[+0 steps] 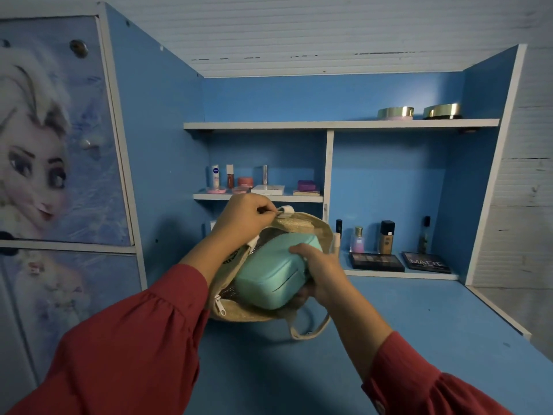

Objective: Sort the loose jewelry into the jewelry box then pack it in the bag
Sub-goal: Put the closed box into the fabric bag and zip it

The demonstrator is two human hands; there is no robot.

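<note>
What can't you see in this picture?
Head view only:
- Inside the box: it is shut, so any jewelry is hidden.
- Bottom of the bag: the box and right hand cover it.
- What the left hand pinches at the bag's rim: too small to name.
- Labels on the bottles: too small to read.

Cosmetics (386, 238) on blue shelves (341, 124)

dim, bluish | soft shadows under shelves | wide-angle edge bending
</note>
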